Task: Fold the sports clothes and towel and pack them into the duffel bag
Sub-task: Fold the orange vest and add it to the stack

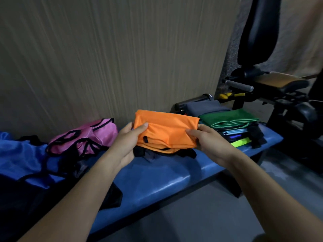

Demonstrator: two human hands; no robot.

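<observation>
Both hands (167, 137) at folded orange garment's (166, 126) side edges.

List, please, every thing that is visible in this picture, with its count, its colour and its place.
orange garment: one, orange, folded, held above the bench centre
pink garment: one, pink with black trim, unfolded, on the bench at left
blue garment: one, blue, far left
folded stack: one, green on top, grey behind it, right end of the bench
bench: one, blue padded
exercise machine: one, black, at right
left hand: grips the orange garment's left edge
right hand: grips its right edge
</observation>
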